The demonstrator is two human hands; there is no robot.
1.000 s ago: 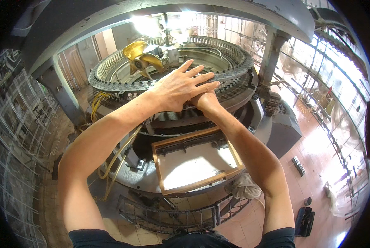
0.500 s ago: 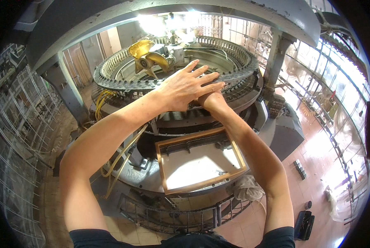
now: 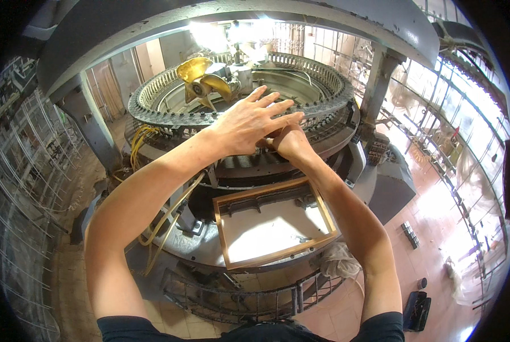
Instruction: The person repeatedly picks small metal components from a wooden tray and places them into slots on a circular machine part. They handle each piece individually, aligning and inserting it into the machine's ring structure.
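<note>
Both hands meet at the near side of the toothed ring (image 3: 166,119) of a large circular knitting machine. My left hand (image 3: 249,122) lies palm down with its fingers spread, over the rim and partly across the right hand. Beneath and beside it is my right hand (image 3: 292,142), bent at the wrist; its fingers are mostly hidden by the left hand and the rim, so what they grip does not show. A fan with yellow blades (image 3: 193,69) stands inside the ring, just beyond the left hand.
Below the hands a wood-framed tray (image 3: 221,231) with a white bottom holds small dark metal parts. Yellow hoses (image 3: 143,138) hang at left. Grey posts (image 3: 92,122) support an overhead beam (image 3: 152,34). A black case (image 3: 418,310) and metal cylinders (image 3: 410,235) lie on the right floor.
Both hands have shifted slightly left and down in the picture, staying together at the rim. The left fingers remain spread. The tray and the fan appear unmoved.
</note>
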